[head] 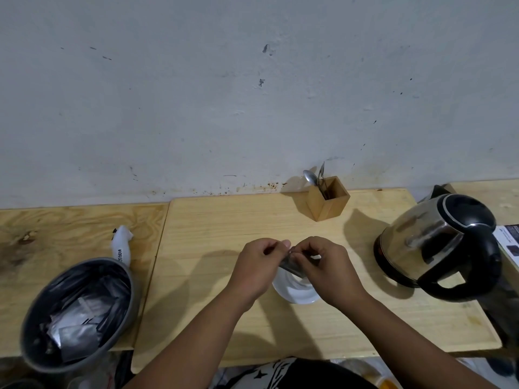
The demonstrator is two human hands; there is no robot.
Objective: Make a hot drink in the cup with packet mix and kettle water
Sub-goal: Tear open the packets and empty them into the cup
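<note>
Both hands met directly above the cup [295,287], and this placing seemed deliberate: any powder that fell would land inside it. The left hand [257,269] pinched one end of the packet [292,265] between thumb and fingers, and the right hand [327,269] pinched the other end, so each grip was clamped on the packet. I judged that the person was tearing it open or tipping it; the picture was too blurred to say which. The cup stood on the worktop [224,220], mostly hidden under the hands. The kettle [438,242] waited to the right of the cup, near enough for pouring. A wooden holder [327,199] with a spoon [309,175] stood behind the cup, and a bin [80,313] was well to its left, probably for the empty packet.
</note>
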